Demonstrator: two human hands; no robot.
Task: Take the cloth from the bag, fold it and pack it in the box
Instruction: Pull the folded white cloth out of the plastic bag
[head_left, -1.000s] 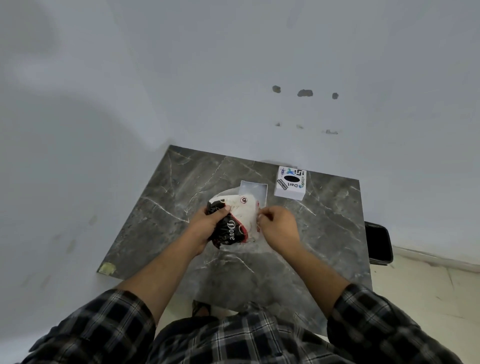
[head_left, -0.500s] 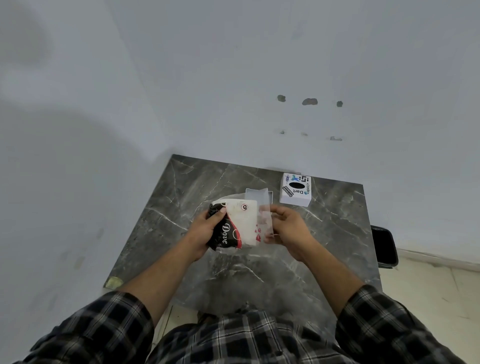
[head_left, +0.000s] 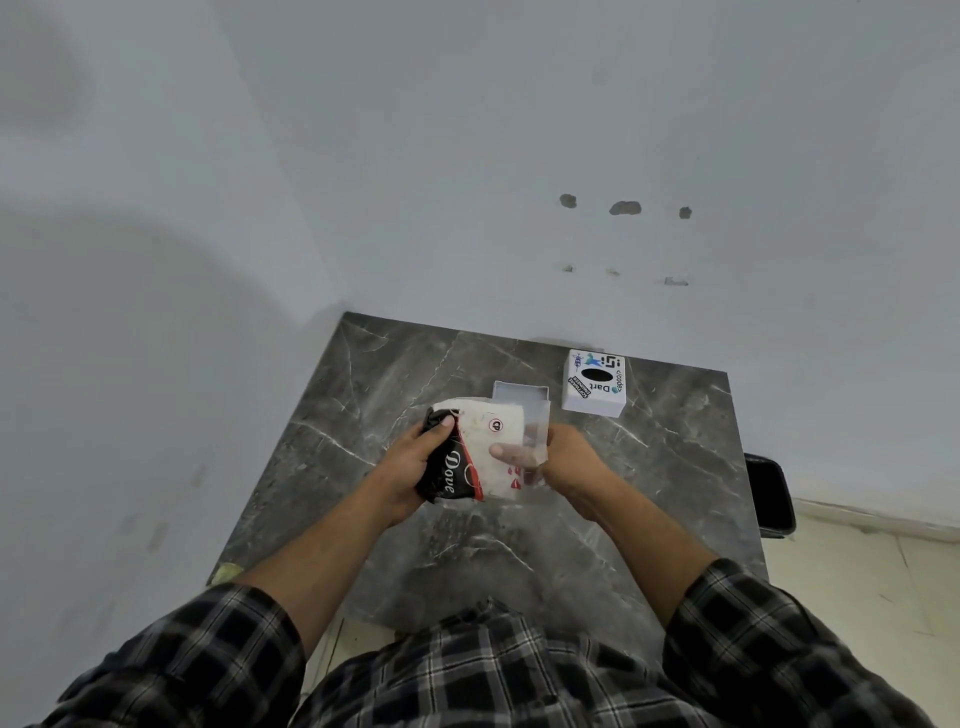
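Observation:
I hold a clear plastic bag (head_left: 535, 423) above the grey marble table (head_left: 649, 467). Inside it sits a folded cloth (head_left: 483, 441), white with red marks and a black part that reads "Dove". My left hand (head_left: 410, 467) grips the black end of the cloth at the bag's left side. My right hand (head_left: 561, 460) holds the bag's right side, and its fingers show through the plastic. Just behind the bag lies a small open white box (head_left: 519, 391). Its lid (head_left: 595, 383), white with stickers, rests to the right of it.
The table stands in a corner, with pale walls (head_left: 467, 156) behind and to the left. A dark chair seat (head_left: 769, 493) shows past the table's right edge. My checked shirt sleeves (head_left: 182, 665) fill the bottom of the view.
Both hands have lifted the bag with the cloth off the table. My right hand has shifted from the bag's near edge to its right side, fingers now inside or behind the plastic.

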